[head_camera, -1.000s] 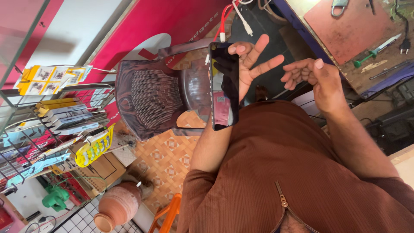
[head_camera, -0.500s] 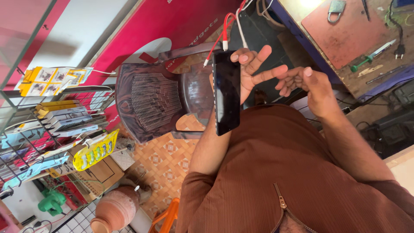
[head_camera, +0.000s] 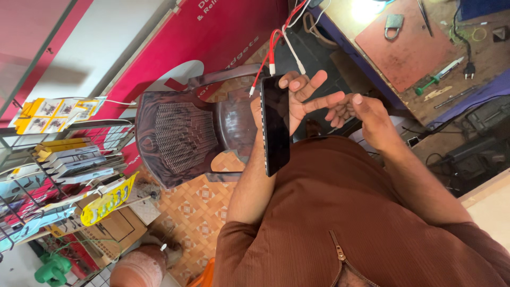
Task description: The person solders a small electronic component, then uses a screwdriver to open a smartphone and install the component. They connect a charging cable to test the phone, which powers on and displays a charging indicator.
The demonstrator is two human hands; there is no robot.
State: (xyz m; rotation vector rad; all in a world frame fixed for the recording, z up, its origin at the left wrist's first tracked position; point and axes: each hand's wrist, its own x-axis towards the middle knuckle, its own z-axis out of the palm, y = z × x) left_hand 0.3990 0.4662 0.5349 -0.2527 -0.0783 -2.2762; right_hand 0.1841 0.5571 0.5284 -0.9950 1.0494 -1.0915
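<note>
A dark plastic chair (head_camera: 183, 135) stands at left. Right of it, the left hand (head_camera: 297, 101) holds a black phone (head_camera: 276, 125) upright against its palm, fingers spread loosely. Since a second ago the phone has tilted edge-on. The right hand (head_camera: 361, 114), half curled and empty, has moved close beside it.

Black smartphone (head_camera: 276, 125): slim, dark screen unlit, seen nearly edge-on, long axis upright. Rests against palm of left hand (head_camera: 297, 101), fingers spread; right hand (head_camera: 361, 111) just beside, not touching.
</note>
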